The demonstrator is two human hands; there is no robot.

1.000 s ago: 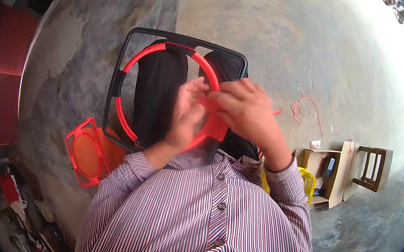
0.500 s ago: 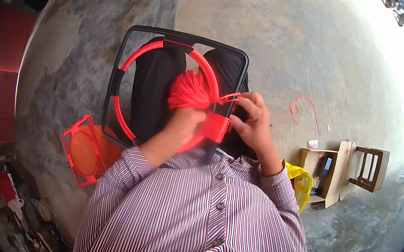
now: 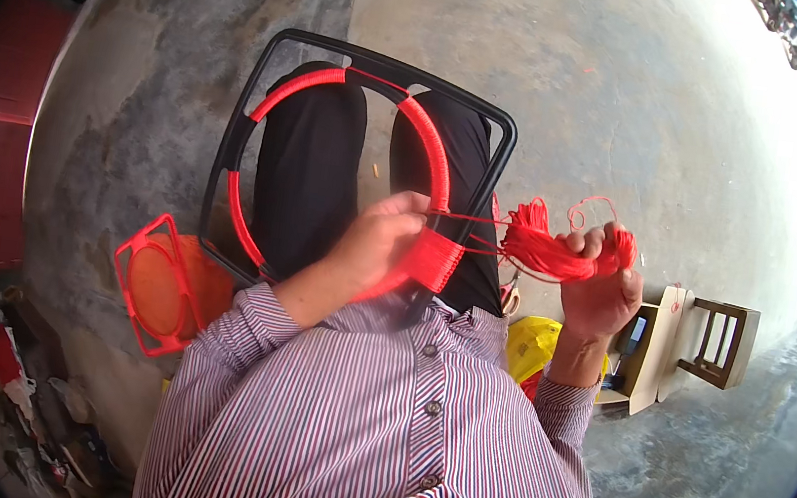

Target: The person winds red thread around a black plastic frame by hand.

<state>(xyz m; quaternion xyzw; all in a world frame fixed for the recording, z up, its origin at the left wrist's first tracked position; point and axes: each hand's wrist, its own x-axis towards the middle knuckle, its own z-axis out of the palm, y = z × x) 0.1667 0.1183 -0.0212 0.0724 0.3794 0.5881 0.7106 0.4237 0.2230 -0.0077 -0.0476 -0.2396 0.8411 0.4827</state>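
Note:
Across my dark-trousered knees lies a black frame (image 3: 502, 162) with rounded corners. The round ring (image 3: 428, 143) inside it is wrapped in red cord over several stretches. My left hand (image 3: 374, 246) is closed on the ring's near right side, beside a flat band of red cord strands (image 3: 438, 261) that spans from ring to frame. Out to the right, my right hand (image 3: 604, 289) grips a thick looped bundle of red cord (image 3: 543, 250). Strands run taut from that bundle over the frame's right side to the ring by my left fingers.
An orange round-seated item with a red frame (image 3: 155, 289) stands at the left. Right of me are a yellow bag (image 3: 532, 345), partly hidden scissors (image 3: 511, 299), an open cardboard box (image 3: 648, 364) and a small wooden stool (image 3: 738, 347) on the concrete floor.
The cord bundle has passed from inside the ring to the right, out beyond the frame, in my right hand. My left hand stays by the band, and the frame has shifted slightly.

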